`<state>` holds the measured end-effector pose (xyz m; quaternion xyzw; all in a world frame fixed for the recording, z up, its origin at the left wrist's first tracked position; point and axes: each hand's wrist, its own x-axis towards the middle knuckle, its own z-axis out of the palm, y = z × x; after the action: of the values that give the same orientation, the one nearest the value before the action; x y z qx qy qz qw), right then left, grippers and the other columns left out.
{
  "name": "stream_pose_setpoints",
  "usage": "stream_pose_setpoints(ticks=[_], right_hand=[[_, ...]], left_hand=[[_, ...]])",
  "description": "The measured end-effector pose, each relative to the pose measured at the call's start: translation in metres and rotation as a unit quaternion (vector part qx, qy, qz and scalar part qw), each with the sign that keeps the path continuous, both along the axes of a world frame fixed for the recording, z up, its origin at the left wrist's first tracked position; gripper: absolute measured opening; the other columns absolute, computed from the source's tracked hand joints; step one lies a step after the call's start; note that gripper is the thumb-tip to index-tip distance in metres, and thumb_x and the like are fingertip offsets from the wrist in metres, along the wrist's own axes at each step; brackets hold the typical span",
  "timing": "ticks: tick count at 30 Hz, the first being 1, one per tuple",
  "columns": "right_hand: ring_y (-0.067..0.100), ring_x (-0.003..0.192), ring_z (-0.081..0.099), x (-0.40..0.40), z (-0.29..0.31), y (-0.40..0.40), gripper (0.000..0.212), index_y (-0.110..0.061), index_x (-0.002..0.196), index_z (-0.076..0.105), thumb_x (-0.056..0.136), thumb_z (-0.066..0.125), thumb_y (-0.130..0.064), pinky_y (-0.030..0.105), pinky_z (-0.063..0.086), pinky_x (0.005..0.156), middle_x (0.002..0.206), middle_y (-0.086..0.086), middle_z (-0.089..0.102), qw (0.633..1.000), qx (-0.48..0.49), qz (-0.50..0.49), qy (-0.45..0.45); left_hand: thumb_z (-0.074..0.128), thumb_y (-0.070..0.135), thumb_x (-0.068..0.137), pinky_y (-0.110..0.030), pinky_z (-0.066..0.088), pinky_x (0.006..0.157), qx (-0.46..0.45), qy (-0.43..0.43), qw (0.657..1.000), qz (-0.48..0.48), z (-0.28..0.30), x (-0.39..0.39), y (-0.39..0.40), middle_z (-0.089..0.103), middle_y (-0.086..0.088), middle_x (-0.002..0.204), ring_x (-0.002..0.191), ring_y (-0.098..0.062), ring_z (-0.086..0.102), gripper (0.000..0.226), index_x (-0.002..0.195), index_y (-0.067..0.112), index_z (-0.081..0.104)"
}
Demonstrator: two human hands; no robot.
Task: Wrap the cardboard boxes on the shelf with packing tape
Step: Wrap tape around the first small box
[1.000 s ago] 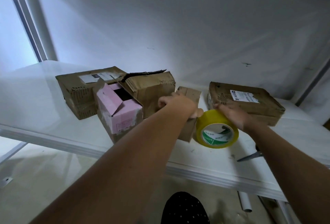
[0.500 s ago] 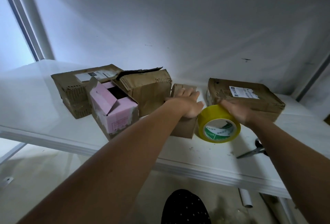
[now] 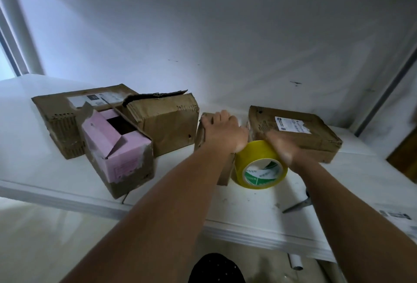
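Small box: a narrow cardboard box (image 3: 202,135) stood upright on the white shelf (image 3: 56,192), between the torn box and the flat box.
Left hand: the left hand (image 3: 222,132) lay flat on top of the small box, fingers straight and pressing down.
Tape: a yellow tape roll (image 3: 260,167) stood on edge, touching the small box's right side.
Right hand: the right hand (image 3: 281,147) was blurred, curled over the roll's top.
Flat box: a labelled flat box (image 3: 295,133) lay just behind the roll.
Left group: 3 boxes sat together: a pink-lined open box (image 3: 119,154), a torn box (image 3: 164,120), a labelled box (image 3: 65,113).
Scissors: scissors (image 3: 297,206) lay near the shelf's front edge.
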<state>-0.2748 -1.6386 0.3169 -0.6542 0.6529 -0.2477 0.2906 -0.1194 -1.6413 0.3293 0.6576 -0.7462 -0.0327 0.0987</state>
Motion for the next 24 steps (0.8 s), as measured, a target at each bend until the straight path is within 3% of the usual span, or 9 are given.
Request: stream_pose_setpoints(ticks=[3, 5, 8, 11, 13, 16, 19, 22, 24], right_hand=[[0.022, 0.09, 0.055, -0.001, -0.005, 0.001, 0.042, 0.0, 0.11, 0.057, 0.102, 0.031, -0.032, 0.026, 0.036, 0.066, 0.117, 0.03, 0.054, 1.0, 0.002, 0.004, -0.024], [0.018, 0.075, 0.053, -0.003, 0.003, -0.007, 0.037, -0.009, 0.089, 0.057, 0.102, 0.031, -0.033, 0.028, 0.036, 0.064, 0.105, 0.028, 0.058, 1.0, 0.001, 0.029, 0.004], [0.017, 0.078, 0.05, -0.01, 0.011, -0.015, 0.039, -0.02, 0.088, 0.059, 0.101, 0.029, -0.041, 0.03, 0.034, 0.068, 0.093, 0.012, 0.056, 0.995, 0.021, 0.05, 0.082], [0.018, 0.087, 0.045, -0.019, 0.007, -0.014, 0.032, -0.034, 0.079, 0.05, 0.101, 0.028, -0.041, 0.033, 0.031, 0.08, 0.089, -0.005, 0.042, 0.987, -0.001, 0.063, 0.15], [0.019, 0.088, 0.045, -0.018, 0.004, -0.011, 0.033, -0.036, 0.077, 0.048, 0.102, 0.027, -0.038, 0.032, 0.032, 0.078, 0.088, -0.006, 0.042, 0.983, -0.017, 0.074, 0.166], [0.019, 0.085, 0.052, -0.015, 0.006, -0.01, 0.037, -0.031, 0.076, 0.051, 0.102, 0.026, -0.038, 0.03, 0.034, 0.069, 0.083, -0.007, 0.05, 0.986, -0.019, 0.077, 0.145], [0.017, 0.087, 0.054, -0.013, 0.008, -0.01, 0.036, -0.027, 0.086, 0.056, 0.101, 0.028, -0.044, 0.031, 0.036, 0.075, 0.097, 0.003, 0.058, 0.993, 0.011, 0.076, 0.087], [0.025, 0.107, 0.054, -0.02, 0.01, -0.007, 0.041, -0.022, 0.113, 0.055, 0.096, 0.037, -0.055, 0.036, 0.04, 0.093, 0.114, 0.002, 0.051, 0.998, 0.054, 0.009, 0.006], [0.029, 0.111, 0.055, -0.034, 0.013, -0.004, 0.04, -0.02, 0.12, 0.055, 0.096, 0.043, -0.049, 0.041, 0.045, 0.096, 0.12, 0.007, 0.056, 0.998, 0.064, -0.009, 0.006]], left_hand=[[0.017, 0.042, 0.1, -0.057, 0.009, 0.113, 0.002, 0.02, 1.0, -0.005, -0.003, 0.005, -0.001, 0.028, -0.012, 0.147, 0.138, -0.027, 0.023, 0.055, 0.144, 0.013, 0.035], [0.017, 0.043, 0.101, -0.056, 0.008, 0.114, 0.007, 0.026, 1.0, 0.0, -0.003, 0.005, -0.001, 0.027, -0.01, 0.149, 0.14, -0.025, 0.02, 0.055, 0.145, 0.016, 0.035], [0.018, 0.048, 0.099, -0.056, 0.008, 0.114, 0.014, 0.019, 1.0, 0.016, -0.003, 0.006, -0.001, 0.026, -0.01, 0.15, 0.141, -0.026, 0.019, 0.058, 0.145, 0.016, 0.034], [0.025, 0.072, 0.089, -0.056, 0.005, 0.114, 0.037, 0.022, 0.999, 0.011, -0.001, 0.008, -0.001, 0.022, -0.01, 0.152, 0.142, -0.028, 0.015, 0.079, 0.147, 0.017, 0.032], [0.035, 0.086, 0.075, -0.056, 0.002, 0.114, 0.065, 0.032, 0.997, 0.0, 0.001, 0.01, -0.001, 0.019, -0.008, 0.154, 0.144, -0.028, 0.01, 0.099, 0.147, 0.02, 0.031], [0.047, 0.089, 0.064, -0.055, 0.0, 0.114, 0.088, 0.043, 0.995, -0.008, 0.004, 0.014, -0.002, 0.018, -0.007, 0.154, 0.144, -0.028, 0.008, 0.108, 0.146, 0.021, 0.032], [0.051, 0.088, 0.063, -0.055, 0.0, 0.114, 0.092, 0.037, 0.995, -0.008, 0.006, 0.014, -0.002, 0.017, -0.007, 0.155, 0.145, -0.029, 0.007, 0.108, 0.147, 0.022, 0.032], [0.052, 0.087, 0.062, -0.056, 0.001, 0.114, 0.093, 0.038, 0.995, -0.005, 0.007, 0.014, -0.002, 0.018, -0.007, 0.155, 0.145, -0.03, 0.008, 0.108, 0.146, 0.022, 0.033], [0.052, 0.088, 0.061, -0.056, 0.002, 0.114, 0.092, 0.037, 0.995, -0.003, 0.007, 0.014, -0.001, 0.018, -0.008, 0.155, 0.145, -0.03, 0.009, 0.108, 0.146, 0.023, 0.034]])
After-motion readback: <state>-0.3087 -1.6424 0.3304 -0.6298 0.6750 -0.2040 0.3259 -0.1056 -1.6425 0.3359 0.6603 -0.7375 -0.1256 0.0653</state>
